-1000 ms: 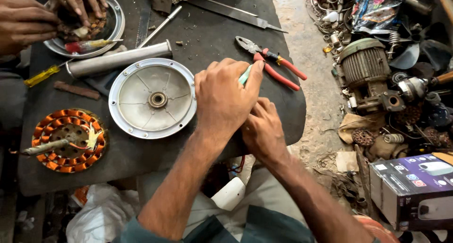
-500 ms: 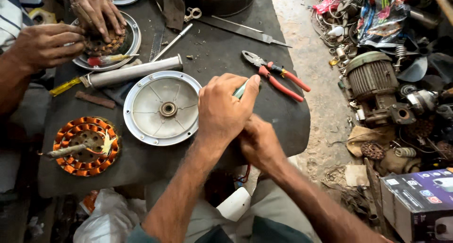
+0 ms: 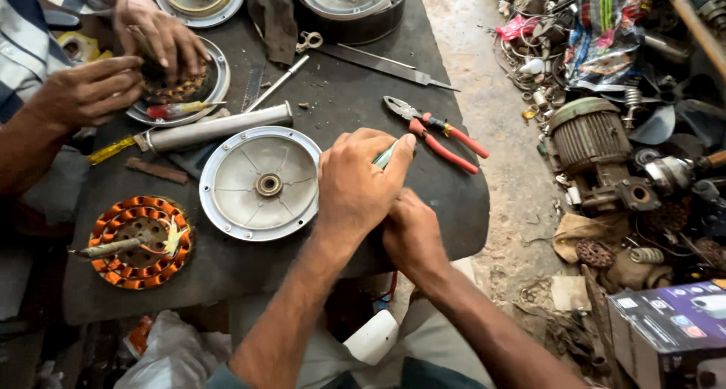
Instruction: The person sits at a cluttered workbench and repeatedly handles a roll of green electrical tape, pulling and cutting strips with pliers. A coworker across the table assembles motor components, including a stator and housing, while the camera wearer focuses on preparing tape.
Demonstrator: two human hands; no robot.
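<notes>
On the dark table (image 3: 454,223), the left hand (image 3: 355,185) pinches a small pale-green object (image 3: 384,158), with the right hand (image 3: 412,234) tucked against it at its five o'clock. A round grey motor cover (image 3: 261,183) lies at the left hand's nine o'clock, and red-handled pliers (image 3: 439,136) lie at its two o'clock. At ten o'clock, another person's hands (image 3: 113,64) rest on a copper-wound part in a metal dish (image 3: 215,83); an orange stator winding (image 3: 140,241) lies at eight o'clock.

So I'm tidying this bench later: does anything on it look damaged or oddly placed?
Nothing looks broken. The red-handled pliers lie open near the table's right edge. The copper-wound stator sits close to the front left edge, a tool resting across it. The left hand pinches a small pale green thing; the right hand is tucked under it.
</notes>
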